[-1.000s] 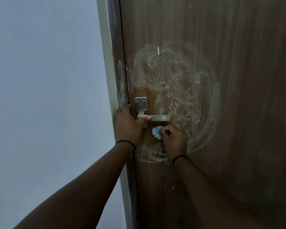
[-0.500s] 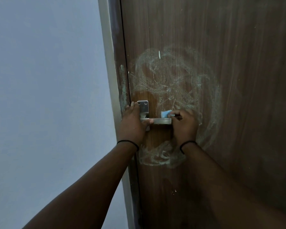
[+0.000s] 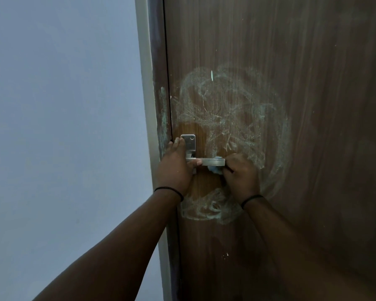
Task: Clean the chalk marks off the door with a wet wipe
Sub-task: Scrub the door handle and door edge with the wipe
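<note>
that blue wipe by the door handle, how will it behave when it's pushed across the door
Probably floppy: the wet wipe sits crumpled in the right hand. Likely very light, since it bunches small. It may drag rather than slide, judging by the smeared chalk marks.

A dark brown wood-grain door [image 3: 302, 105], matt and streaked lengthwise, fills the right of the frame, its centre clouded by dry, powdery whitish chalk marks [image 3: 232, 118]. Beside the brushed-metal door handle [image 3: 211, 162], mid-frame, a wiped patch of the panel looks warmer and faintly glossy. The handle's square plate [image 3: 190, 143] is the same dull satin metal. My right hand [image 3: 240, 177] bunches a soft, pale blue wet wipe [image 3: 214, 169] under the lever. On the left of the frame, the wall [image 3: 63, 127] is smooth, flat-painted blue-grey; each of my wrists carries a thin black corded band.
</note>
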The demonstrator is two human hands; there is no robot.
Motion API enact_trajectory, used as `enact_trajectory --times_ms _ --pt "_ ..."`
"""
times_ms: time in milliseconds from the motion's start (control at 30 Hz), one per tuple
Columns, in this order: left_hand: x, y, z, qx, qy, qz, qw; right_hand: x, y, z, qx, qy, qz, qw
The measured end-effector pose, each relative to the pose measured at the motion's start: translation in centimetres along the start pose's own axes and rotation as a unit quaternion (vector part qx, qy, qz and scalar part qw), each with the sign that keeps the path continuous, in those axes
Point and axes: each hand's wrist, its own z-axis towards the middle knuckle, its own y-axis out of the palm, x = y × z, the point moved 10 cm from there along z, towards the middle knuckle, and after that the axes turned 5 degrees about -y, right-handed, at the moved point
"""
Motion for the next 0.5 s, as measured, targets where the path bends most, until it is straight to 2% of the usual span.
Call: enact_trajectory --times_ms 67,100,200,300,400,500 --pt "0.0 -0.3 0.1 0.003 0.000 -0.002 1.000 2.1 -1.1 1.0 0.043 0.103 0.052 0.992" --pt "0.0 -0.4 0.1 0.003 0.000 -0.002 1.000 2.2 -1.4 1.7 0.049 0.111 0.052 0.991" --pt "0.1 -0.5 0.3 -0.002 0.008 0.000 1.000 -0.6 -1.4 5.2 0.003 0.016 -0.015 1.000" --pt "0.2 -0.6 0.2 0.004 0.014 0.000 1.000 -3.4 -1.1 8.8 -0.045 -0.054 -0.030 0.997" --pt "0.3 -0.7 0.2 0.011 0.017 0.002 1.000 -5.1 1.2 9.1 -0.138 -0.096 -0.068 0.983" --pt "0.3 -0.6 0.1 0.010 0.017 0.009 1.000 -4.0 3.4 7.8 -0.272 -0.056 -0.084 0.957"
